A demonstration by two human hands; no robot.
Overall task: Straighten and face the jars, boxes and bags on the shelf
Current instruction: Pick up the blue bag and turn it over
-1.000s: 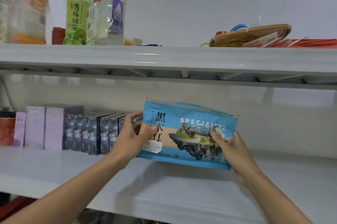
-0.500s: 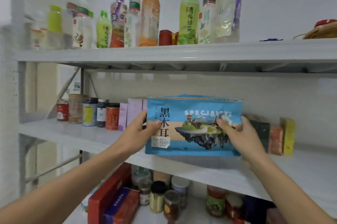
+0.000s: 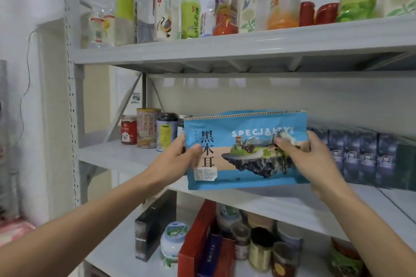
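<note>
Hands held a blue bag [image 3: 246, 150] upright in front of the middle shelf [image 3: 270, 203], its printed face turned toward the camera and its bottom edge just above the shelf's near lip. The left hand [image 3: 174, 160] gripped the bag's left edge, thumb pressed on the front beside the black characters and the fingers curled out of sight behind. The right hand [image 3: 308, 158] pinched the right side, thumb on the picture of the floating island, the other fingers wrapped round the edge. Whether the bag touched the shelf could not be told.

Behind the bag on the left stood a group of jars and tins [image 3: 146, 129], among them a red-labelled jar at the far left. To the right, a row of dark blue boxes [image 3: 364, 157] stood side by side along the same shelf, faces forward. On the top shelf [image 3: 225, 48] many drink bottles [image 3: 191, 12] stood crowded together. The lower shelf [image 3: 117, 252] carried a black box, red boxes, a white tub and several jars, blurred.
</note>
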